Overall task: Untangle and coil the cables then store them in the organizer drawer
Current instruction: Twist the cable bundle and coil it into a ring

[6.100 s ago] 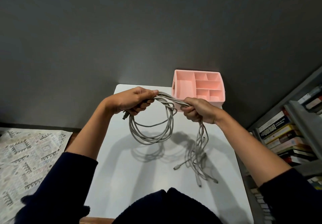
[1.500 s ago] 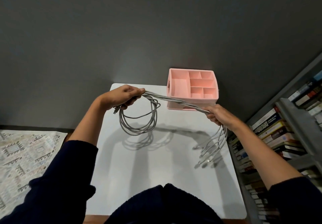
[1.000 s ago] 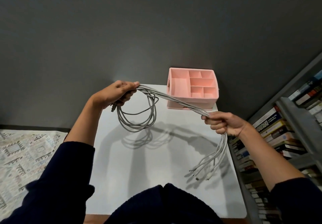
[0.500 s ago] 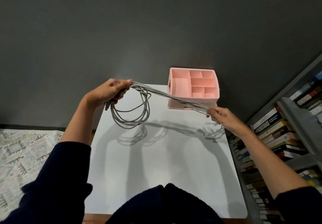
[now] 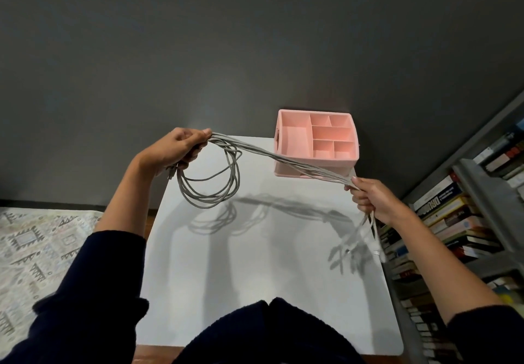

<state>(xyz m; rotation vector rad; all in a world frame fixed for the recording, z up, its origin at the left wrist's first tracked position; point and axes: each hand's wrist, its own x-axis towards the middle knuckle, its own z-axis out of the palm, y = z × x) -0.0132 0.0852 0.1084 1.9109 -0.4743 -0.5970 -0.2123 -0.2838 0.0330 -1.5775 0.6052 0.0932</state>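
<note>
Head view, left hand (image 5: 175,148): fingers clenched round coiled cables (image 5: 235,174).
Right hand (image 5: 374,199): grasped their stretched ends.
Organizer (image 5: 292,142): table's (image 5: 255,264) far right corner.

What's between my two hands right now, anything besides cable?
Head view: only the grey cables span from the left hand to the right hand, held above the white table and crossing the pink organizer front.

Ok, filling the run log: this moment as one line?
phase: coiling | left hand: grips coil of grey cables | right hand: grips their stretched strands, ends dangling | pink organizer: compartments hold no cables
</note>
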